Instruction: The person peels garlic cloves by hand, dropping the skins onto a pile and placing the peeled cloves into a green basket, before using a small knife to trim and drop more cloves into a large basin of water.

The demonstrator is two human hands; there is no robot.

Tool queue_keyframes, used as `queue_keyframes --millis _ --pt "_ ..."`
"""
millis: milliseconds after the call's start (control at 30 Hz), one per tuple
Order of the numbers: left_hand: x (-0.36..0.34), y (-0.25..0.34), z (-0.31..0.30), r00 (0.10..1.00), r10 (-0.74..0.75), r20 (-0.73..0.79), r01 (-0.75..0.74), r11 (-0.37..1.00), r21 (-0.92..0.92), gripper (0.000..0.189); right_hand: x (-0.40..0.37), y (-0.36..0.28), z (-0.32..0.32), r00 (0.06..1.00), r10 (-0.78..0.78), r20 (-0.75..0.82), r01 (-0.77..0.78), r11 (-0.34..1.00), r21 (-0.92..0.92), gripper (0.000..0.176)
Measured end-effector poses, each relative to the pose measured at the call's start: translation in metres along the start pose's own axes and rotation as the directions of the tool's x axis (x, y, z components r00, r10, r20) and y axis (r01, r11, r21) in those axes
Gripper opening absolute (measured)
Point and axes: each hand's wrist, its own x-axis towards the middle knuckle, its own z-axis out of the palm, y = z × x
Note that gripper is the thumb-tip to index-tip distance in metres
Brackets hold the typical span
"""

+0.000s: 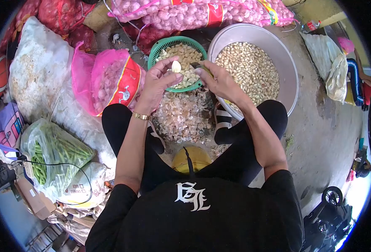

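Over a green basket (pixel 152 56), my left hand (pixel 158 80) pinches a pale garlic clove (pixel 176 66) between thumb and fingers. My right hand (pixel 222 82) is closed on a small knife (pixel 196 65), whose dark blade points toward the clove; most of its handle is hidden in my fingers. Peeled cloves (pixel 184 51) fill much of the basket below both hands. To the right stands a large grey basin (pixel 289 63) holding many unpeeled-looking cloves (pixel 252 69). Papery garlic skins (pixel 181 115) lie heaped on the floor between my feet.
A pink mesh sack of garlic (pixel 110 80) stands left of the basket, and more garlic sacks (pixel 185 17) lie behind it. A bag of green beans (pixel 55 151) sits at my left. A motorcycle (pixel 330 222) is at the lower right.
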Motion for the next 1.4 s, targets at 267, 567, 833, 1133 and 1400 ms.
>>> queue_keyframes --millis 267,567,833,1133,1400 --pt "0.005 0.000 0.022 0.987 -0.108 0.118 0.091 0.986 0.139 0.045 -0.001 -0.003 -0.012 0.979 -0.161 -0.125 0.101 0.916 -0.389 0.062" --pt "0.003 -0.004 0.010 0.965 -0.214 0.155 0.202 0.975 0.090 0.038 -0.001 -0.003 -0.015 0.963 -0.269 -0.006 0.256 0.922 -0.292 0.055" --pt "-0.001 -0.004 -0.001 0.926 -0.312 0.213 0.347 0.925 -0.153 0.037 0.000 -0.007 -0.010 0.961 -0.278 0.014 0.262 0.885 -0.385 0.052" --pt "-0.004 -0.009 0.000 0.938 -0.320 0.132 0.346 0.857 -0.383 0.025 0.007 -0.008 -0.002 0.932 -0.362 -0.021 0.316 0.840 -0.441 0.052" --pt "-0.002 -0.021 -0.005 0.917 -0.281 0.282 0.395 0.733 -0.554 0.016 0.012 -0.006 0.005 0.934 -0.357 -0.025 0.308 0.838 -0.450 0.054"
